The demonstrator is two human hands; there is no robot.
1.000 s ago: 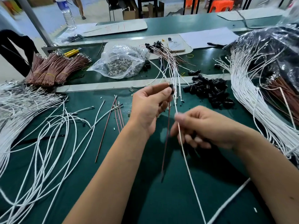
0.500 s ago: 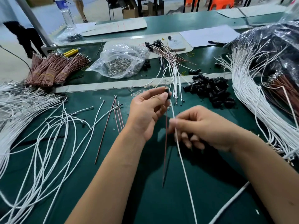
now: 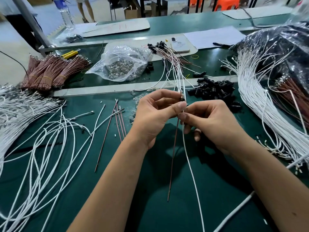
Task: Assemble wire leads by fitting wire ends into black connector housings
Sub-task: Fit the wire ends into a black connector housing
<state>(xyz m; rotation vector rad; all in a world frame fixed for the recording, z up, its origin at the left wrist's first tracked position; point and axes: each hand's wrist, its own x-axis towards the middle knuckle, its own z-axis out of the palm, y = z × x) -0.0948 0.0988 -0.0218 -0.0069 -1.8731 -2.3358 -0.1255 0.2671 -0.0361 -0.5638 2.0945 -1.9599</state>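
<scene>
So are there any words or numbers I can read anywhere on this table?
None can be read.
Red marks on the pale flat board: too blurred.
Label on the clear plastic bottle: too blurred.
White phone and white paper sheet: no text shows.

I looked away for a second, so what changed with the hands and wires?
The right hand slid up the thin white wire until its fingertips met the left hand, which still pinches the small black connector housing. The thin brown wire still hangs below.
</scene>
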